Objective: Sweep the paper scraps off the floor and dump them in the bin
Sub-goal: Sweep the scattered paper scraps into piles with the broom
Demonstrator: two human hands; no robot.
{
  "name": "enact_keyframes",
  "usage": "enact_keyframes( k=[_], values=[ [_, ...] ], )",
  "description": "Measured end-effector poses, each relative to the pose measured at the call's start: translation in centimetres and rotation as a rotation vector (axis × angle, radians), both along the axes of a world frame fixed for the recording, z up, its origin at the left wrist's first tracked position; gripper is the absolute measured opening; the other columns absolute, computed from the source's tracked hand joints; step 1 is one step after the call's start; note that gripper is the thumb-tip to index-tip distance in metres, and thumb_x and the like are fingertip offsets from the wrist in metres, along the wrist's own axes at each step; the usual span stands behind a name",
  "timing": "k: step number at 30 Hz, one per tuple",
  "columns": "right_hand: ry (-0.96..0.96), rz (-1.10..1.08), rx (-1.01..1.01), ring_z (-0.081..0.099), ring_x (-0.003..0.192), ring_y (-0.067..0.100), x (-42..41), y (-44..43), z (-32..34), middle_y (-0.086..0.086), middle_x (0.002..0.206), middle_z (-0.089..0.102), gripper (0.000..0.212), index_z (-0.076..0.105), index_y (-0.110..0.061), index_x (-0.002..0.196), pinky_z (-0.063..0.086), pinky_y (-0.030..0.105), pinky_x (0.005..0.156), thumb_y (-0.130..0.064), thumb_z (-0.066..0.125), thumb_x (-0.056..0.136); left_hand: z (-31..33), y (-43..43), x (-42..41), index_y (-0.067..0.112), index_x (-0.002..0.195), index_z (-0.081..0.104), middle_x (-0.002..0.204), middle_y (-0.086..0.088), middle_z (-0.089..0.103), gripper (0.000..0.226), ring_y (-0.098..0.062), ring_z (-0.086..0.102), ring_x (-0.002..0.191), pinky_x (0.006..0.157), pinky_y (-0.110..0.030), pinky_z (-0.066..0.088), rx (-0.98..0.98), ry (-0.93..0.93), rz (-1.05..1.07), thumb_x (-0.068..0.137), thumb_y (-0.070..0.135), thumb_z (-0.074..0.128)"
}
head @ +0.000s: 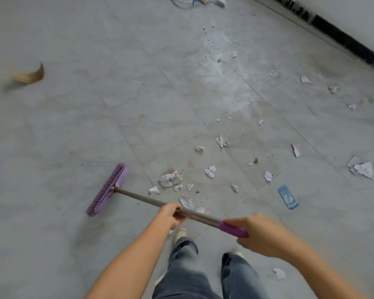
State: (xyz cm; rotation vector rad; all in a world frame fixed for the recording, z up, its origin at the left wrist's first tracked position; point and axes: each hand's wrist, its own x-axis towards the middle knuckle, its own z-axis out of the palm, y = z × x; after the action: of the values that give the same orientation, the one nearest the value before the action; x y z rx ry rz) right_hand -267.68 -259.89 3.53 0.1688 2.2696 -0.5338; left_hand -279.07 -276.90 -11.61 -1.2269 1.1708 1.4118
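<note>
A person stands on a grey tiled floor (pixel 73 126) and holds a broom (pixel 138 197) in both hands. The left hand (pixel 171 214) has its fingers curled round the bare metal shaft, about midway along. The right hand (pixel 261 234) grips the purple sleeve (pixel 233 229) at the shaft's near end, fingers wrapped under it. The shaft slants away to the left, and the purple head (pixel 107 189) sits low at the floor, bristles facing left, on the left of the litter and apart from it. The scraps (pixel 172 178) lie scattered over the middle and right of the floor: a crumpled cluster just right of the head, small bits beside the shaft near the left hand, more strewn toward the wall, a big torn sheet (pixel 362 169) at the far right, and one piece (pixel 279 273) near the person's right leg. A blue wrapper (pixel 288 197) lies flat among them. A white dusty smear (pixel 222 67) marks the tiles farther off. A blurred brown curved thing (pixel 30 75) shows at the far left, cables (pixel 194 1) at the top edge, and a black skirting (pixel 333 33) runs along the wall at top right. Jeans (pixel 186 272) and a pale shoe (pixel 180 233) show below the hands.
</note>
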Motion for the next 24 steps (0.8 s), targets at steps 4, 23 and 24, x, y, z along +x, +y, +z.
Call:
enact_keyframes(
  k=[4,23,24],
  values=[
    [0.049,0.188,0.036,0.041,0.074,0.028,0.0,-0.9,-3.0,0.001,0.069,0.04,0.042,0.049,-0.028,0.12,0.027,0.026,0.049,-0.008,0.042,0.084,-2.5,-1.1,1.5,-0.005,0.07,0.043,0.071,-0.016,0.048,0.03,-0.026,0.047,0.062,0.099,-0.043,0.041,-0.083,-0.034,0.049,0.099,0.002,0.04],
    [0.07,0.709,-0.049,0.042,0.062,0.011,5.2,13.9,1.2,-0.006,0.072,0.046,0.049,0.035,-0.047,0.129,0.042,0.026,0.066,-0.021,0.041,0.088,0.4,9.4,16.6,-0.001,0.071,0.048,0.051,-0.013,0.059,0.024,-0.024,0.053,0.062,0.03,-0.028,0.049,0.02,0.144,0.685,0.094,-0.004,0.044],
    [0.09,0.769,-0.068,0.043,0.064,0.015,5.4,11.8,0.5,-0.004,0.072,0.046,0.047,0.037,-0.043,0.129,0.04,0.03,0.064,-0.019,0.04,0.088,0.0,7.2,17.9,0.0,0.072,0.048,0.058,-0.014,0.058,0.023,-0.024,0.053,0.062,0.03,-0.028,0.049,-0.035,0.149,0.726,0.094,-0.003,0.044]
  ],
)
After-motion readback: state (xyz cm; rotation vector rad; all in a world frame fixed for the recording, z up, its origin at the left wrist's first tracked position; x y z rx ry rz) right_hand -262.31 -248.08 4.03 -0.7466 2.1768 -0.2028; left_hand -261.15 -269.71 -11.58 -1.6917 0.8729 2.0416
